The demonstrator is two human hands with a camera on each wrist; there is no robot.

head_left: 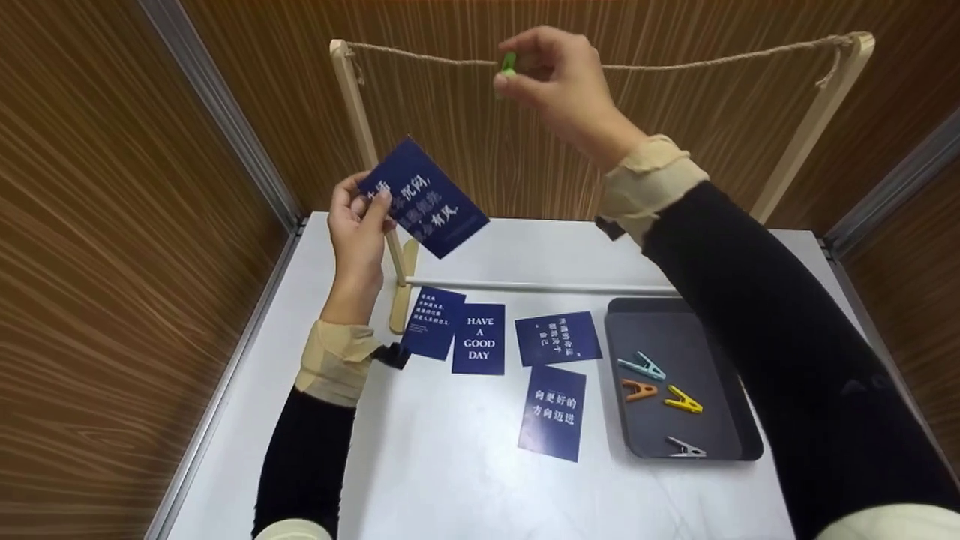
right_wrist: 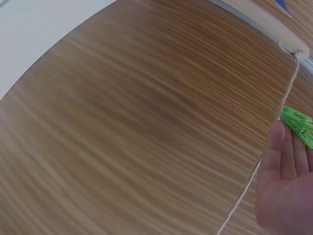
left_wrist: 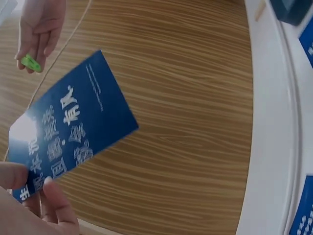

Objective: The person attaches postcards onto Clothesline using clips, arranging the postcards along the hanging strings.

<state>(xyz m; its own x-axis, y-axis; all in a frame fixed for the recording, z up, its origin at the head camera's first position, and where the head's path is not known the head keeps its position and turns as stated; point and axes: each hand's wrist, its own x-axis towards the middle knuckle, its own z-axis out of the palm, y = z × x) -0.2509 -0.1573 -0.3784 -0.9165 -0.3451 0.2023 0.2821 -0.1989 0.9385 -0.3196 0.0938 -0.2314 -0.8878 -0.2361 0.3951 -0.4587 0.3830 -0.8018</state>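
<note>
Wood-grain walls; right hand [head_left: 559,75] pinches green peg [head_left: 508,63]; left hand [head_left: 358,232] grips glossy card [head_left: 422,197].

The left hand [left_wrist: 29,205] pinches a blue card [left_wrist: 68,125] by its lower corner at seven o'clock, thumb over the white lettering (too tilted to read). The card slants up toward one o'clock. At eleven o'clock the right hand [left_wrist: 41,27] pinches a green clothespin [left_wrist: 30,62] beside the string [left_wrist: 68,41]. More blue cards [left_wrist: 303,215] lie on the white table [left_wrist: 269,122] at three to five o'clock.

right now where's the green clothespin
In the head view it's top centre: the green clothespin is pinched in the right hand at the twine line.
</note>
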